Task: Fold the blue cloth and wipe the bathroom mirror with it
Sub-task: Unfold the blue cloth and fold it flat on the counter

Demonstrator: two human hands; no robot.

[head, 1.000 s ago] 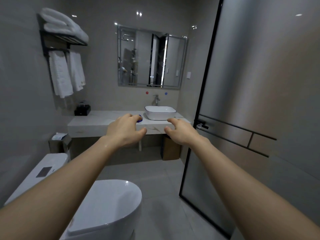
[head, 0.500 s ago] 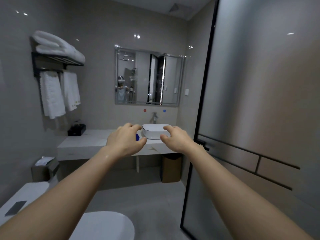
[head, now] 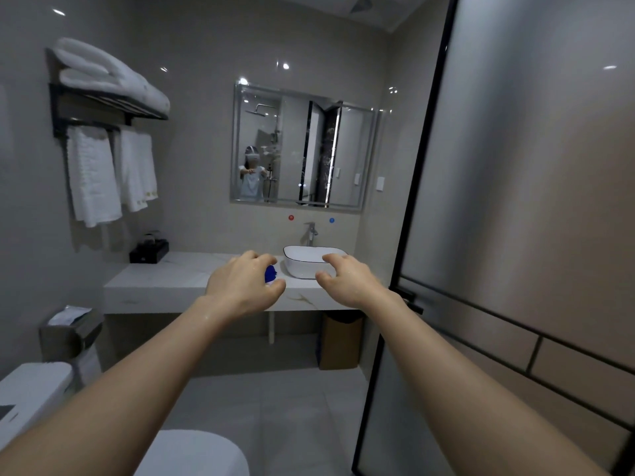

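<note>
Far counter [head: 165,280] holds the blue cloth [head: 270,272]; left hand [head: 240,286] and right hand [head: 350,280] hover loosely curled, empty; hasty grab may bunch it.

White marble counter [head: 171,280] along the far wall; black box [head: 148,252] at its left end; white basin [head: 305,266] toward its right. Blue cloth [head: 270,273], partly hidden, lies just left of the basin.

The mirror [head: 302,149] hangs on the far wall above the worktop [head: 165,280]. The basin [head: 302,267] sits at the worktop's right end, with the faucet [head: 311,233] behind it, the cloth [head: 270,273] just left of it and a box [head: 148,251] far left. A bin [head: 340,341] stands beneath, and the toilet [head: 192,451] is near left.
</note>
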